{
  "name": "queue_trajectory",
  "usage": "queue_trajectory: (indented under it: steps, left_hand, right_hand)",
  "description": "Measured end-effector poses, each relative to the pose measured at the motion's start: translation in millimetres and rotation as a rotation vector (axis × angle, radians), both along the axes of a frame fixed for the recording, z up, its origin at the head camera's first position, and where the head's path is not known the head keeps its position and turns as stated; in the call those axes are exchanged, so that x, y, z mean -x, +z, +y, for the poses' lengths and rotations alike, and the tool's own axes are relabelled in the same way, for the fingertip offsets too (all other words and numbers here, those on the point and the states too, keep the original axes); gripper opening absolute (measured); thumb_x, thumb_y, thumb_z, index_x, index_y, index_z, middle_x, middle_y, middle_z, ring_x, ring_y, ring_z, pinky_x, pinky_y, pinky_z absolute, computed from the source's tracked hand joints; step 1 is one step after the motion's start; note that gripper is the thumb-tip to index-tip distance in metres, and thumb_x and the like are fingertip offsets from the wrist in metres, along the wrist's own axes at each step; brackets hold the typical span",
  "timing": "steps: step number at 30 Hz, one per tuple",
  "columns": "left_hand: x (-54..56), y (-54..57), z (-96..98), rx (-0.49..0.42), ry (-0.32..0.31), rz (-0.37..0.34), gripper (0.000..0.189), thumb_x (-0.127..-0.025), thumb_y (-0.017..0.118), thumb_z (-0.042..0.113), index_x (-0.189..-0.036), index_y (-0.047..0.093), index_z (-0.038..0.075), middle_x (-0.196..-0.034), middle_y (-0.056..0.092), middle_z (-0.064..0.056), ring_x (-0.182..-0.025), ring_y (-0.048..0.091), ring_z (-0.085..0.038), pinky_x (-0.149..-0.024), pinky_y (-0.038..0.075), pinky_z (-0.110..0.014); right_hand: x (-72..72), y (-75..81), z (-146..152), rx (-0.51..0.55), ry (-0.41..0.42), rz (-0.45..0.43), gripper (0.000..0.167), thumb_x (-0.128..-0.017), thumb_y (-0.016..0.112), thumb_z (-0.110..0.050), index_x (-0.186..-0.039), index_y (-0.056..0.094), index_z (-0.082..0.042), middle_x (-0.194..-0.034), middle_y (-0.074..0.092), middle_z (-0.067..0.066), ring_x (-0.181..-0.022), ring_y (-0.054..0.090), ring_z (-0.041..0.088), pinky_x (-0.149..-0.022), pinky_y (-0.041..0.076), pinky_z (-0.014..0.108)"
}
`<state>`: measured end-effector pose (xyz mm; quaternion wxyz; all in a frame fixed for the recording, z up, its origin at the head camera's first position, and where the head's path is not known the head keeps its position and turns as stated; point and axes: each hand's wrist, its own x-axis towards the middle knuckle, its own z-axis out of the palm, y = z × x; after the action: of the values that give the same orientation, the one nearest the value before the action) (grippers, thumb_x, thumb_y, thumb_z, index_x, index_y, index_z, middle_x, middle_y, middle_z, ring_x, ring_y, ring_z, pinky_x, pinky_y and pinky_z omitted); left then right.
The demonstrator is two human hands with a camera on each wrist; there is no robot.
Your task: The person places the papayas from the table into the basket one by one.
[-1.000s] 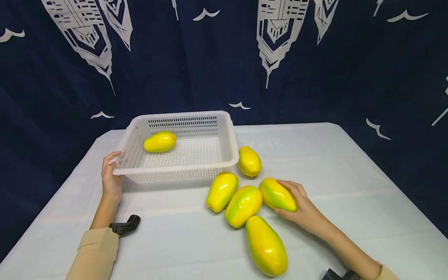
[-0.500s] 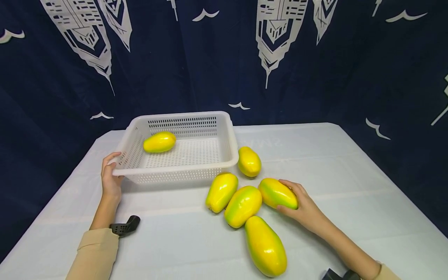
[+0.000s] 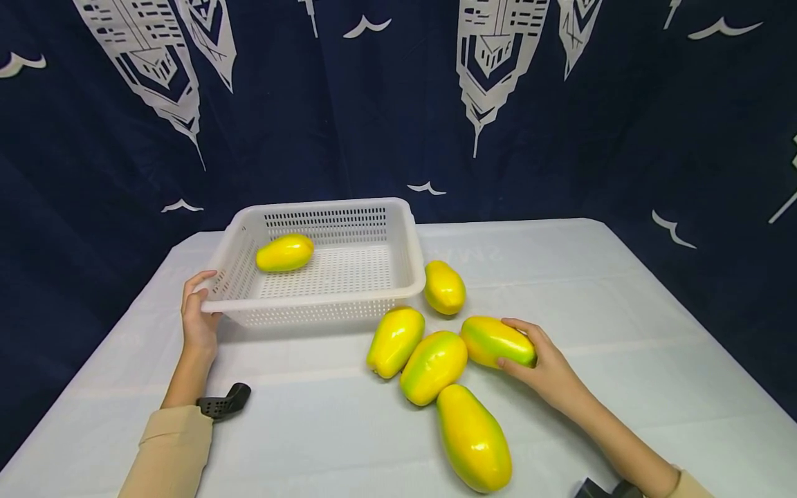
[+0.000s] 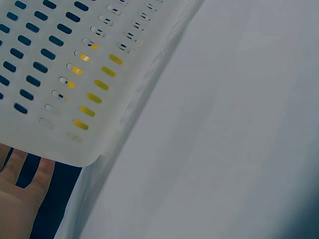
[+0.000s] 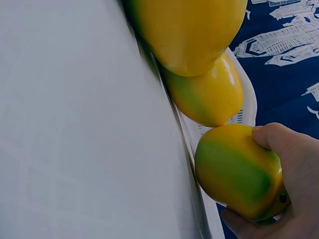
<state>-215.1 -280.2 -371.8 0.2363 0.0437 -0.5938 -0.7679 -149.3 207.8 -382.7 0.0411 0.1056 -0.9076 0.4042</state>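
Observation:
My left hand (image 3: 199,321) grips the near left corner of a white plastic basket (image 3: 314,301) with slotted walls. One yellow papaya (image 3: 285,252) lies inside it, near the left wall. My right hand (image 3: 551,366) holds a yellow-green papaya (image 3: 495,341) by its right end, thumb on the near side and fingers on the far side. In the right wrist view this papaya (image 5: 234,169) fills the grasp and lies close to another papaya (image 5: 207,94). The left wrist view shows the fingers (image 4: 42,172) below the basket rim, partly hidden.
Several more papayas lie on the white-covered table (image 3: 299,429): one beside the basket's right wall (image 3: 445,287), others in a cluster (image 3: 434,366), and one nearest the front (image 3: 474,439). A dark blue printed curtain (image 3: 373,104) hangs behind the table.
My right hand has shifted slightly right, and the papaya in it has turned, its right end swinging rightward and away. My left hand and the basket look unmoved.

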Motion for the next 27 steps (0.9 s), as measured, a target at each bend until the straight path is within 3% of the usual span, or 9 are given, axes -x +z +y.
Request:
queue_trajectory:
  steps: [6,20,27]
  left_hand:
    - [0.1,0.5,0.0,0.006,0.005,-0.005,0.031,-0.089,0.026,0.019,-0.105,0.051,0.025,-0.118,0.043,0.01,-0.108,0.041,-0.01,-0.088,0.028,-0.03]
    - [-0.5,1.2,0.2,-0.008,0.003,-0.002,0.031,-0.088,0.026,0.019,-0.106,0.052,0.024,-0.117,0.043,0.009,-0.106,0.041,-0.01,-0.087,0.028,-0.03]
    - [-0.7,0.7,-0.6,0.005,0.003,-0.008,0.031,-0.088,0.026,0.02,-0.107,0.051,0.024,-0.118,0.042,0.01,-0.108,0.04,-0.01,-0.088,0.027,-0.03]
  right_hand:
    - [-0.4,0.5,0.6,0.013,-0.013,0.006,0.059,-0.082,0.065,-0.027,-0.132,0.038,-0.014,-0.127,0.045,0.01,-0.099,0.046,0.019,-0.077,0.041,0.025]
    - [-0.3,7.5,2.7,0.033,-0.025,0.0,0.058,-0.084,0.064,-0.027,-0.133,0.037,-0.014,-0.129,0.044,0.011,-0.102,0.046,0.02,-0.078,0.042,0.022]
    - [-0.6,7.6,6.1,0.051,-0.026,0.011,0.058,-0.084,0.063,-0.026,-0.134,0.036,-0.016,-0.129,0.044,0.01,-0.096,0.044,0.007,-0.077,0.042,0.019]
